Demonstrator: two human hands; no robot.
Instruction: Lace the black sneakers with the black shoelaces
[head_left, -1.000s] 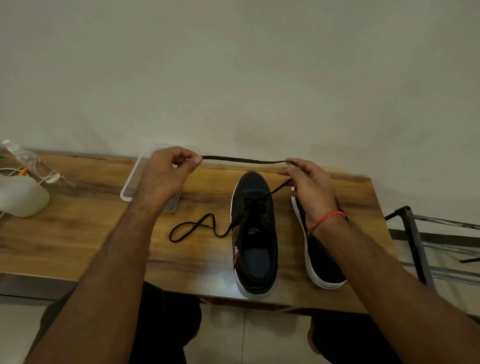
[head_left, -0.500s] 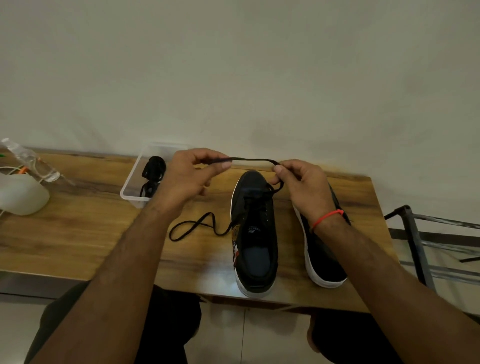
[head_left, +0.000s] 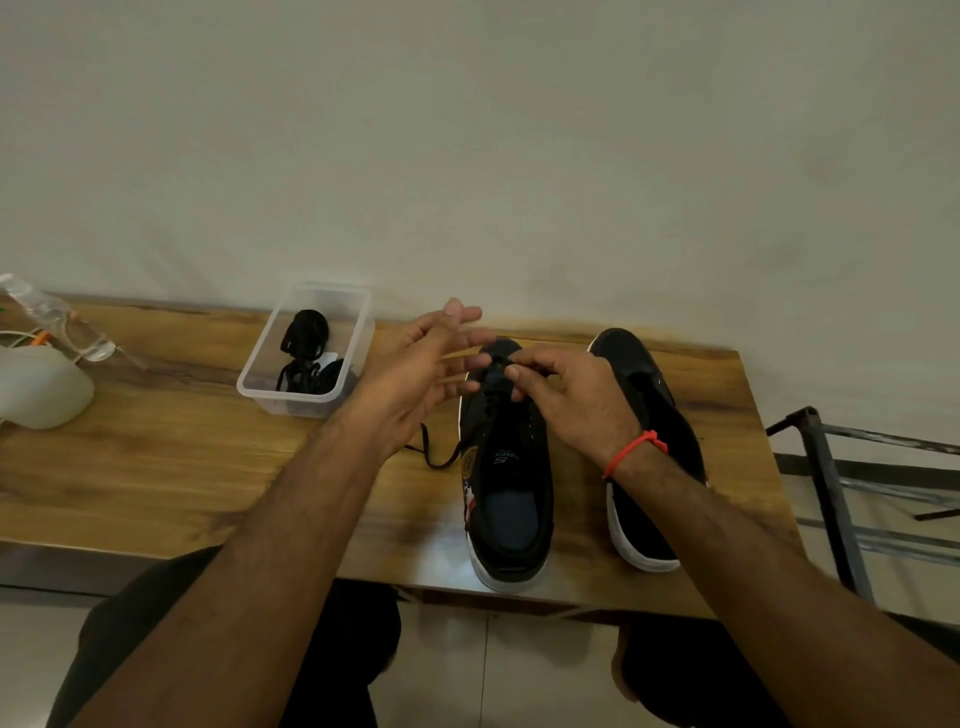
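Two black sneakers with white soles stand side by side on the wooden table (head_left: 156, 467), toes towards the wall. Over the toe of the left sneaker (head_left: 511, 499) my right hand (head_left: 566, 400) pinches the black shoelace (head_left: 493, 366) between thumb and fingertips. My left hand (head_left: 415, 374) hovers just left of it with fingers spread and straight, holding nothing. A loose stretch of the lace (head_left: 434, 457) trails onto the table beside the shoe, partly hidden by my left wrist. My right forearm crosses the right sneaker (head_left: 649, 395).
A clear plastic tub (head_left: 306, 353) with more black laces stands at the back, left of the shoes. A white rounded object (head_left: 41, 389) and a crumpled plastic bag (head_left: 47, 317) lie at the far left. A metal rack (head_left: 841, 467) stands beyond the table's right end.
My hands have come together over the left sneaker's toe. My left hand has let go of the lace and opened its fingers; the stretched lace is now bunched at my right fingertips.
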